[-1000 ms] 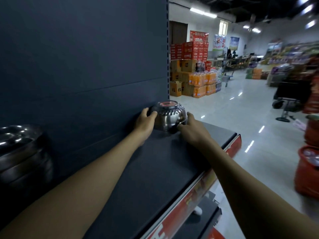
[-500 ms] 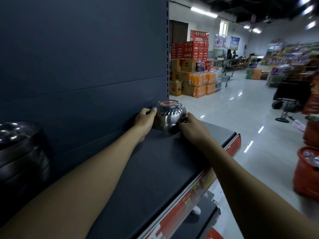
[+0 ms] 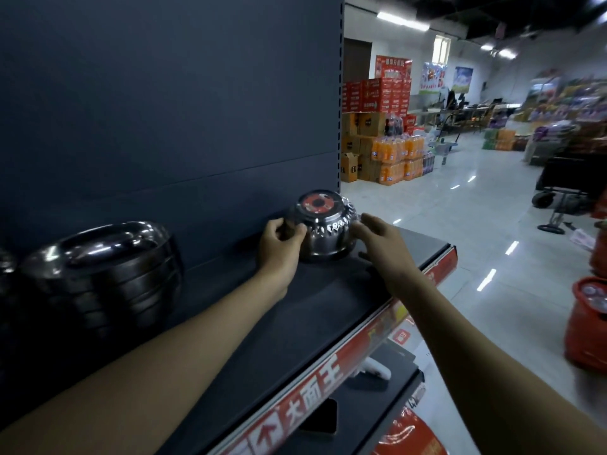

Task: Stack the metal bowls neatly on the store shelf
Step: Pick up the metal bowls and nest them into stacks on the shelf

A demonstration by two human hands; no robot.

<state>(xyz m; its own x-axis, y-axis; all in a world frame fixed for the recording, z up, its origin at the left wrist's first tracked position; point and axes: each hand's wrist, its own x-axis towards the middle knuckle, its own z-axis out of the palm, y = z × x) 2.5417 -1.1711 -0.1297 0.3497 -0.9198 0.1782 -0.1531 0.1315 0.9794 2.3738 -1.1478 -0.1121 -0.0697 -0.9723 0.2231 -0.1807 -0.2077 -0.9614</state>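
A small metal bowl (image 3: pixel 328 229) with a ridged side sits upside down on the dark shelf (image 3: pixel 249 323), near its far right end against the back panel. A red round sticker is on its base. My left hand (image 3: pixel 279 246) grips the bowl's left side, thumb and fingers on the rim of the base. My right hand (image 3: pixel 377 238) is at the bowl's right side with fingers spread, the fingertips at or just off the metal. A stack of larger nested metal bowls (image 3: pixel 105 270) stands upside down at the left of the shelf.
The shelf's front edge carries a red price strip (image 3: pixel 328 382). A lower shelf (image 3: pixel 387 392) holds a white object (image 3: pixel 374 372). Red baskets (image 3: pixel 588 323) stand on the floor at right. Stacked drink cartons (image 3: pixel 387 126) fill the far aisle.
My right hand has loosened from the bowl and its fingers have spread. My left hand has closed higher on the bowl. More of the left bowl stack has come into view.
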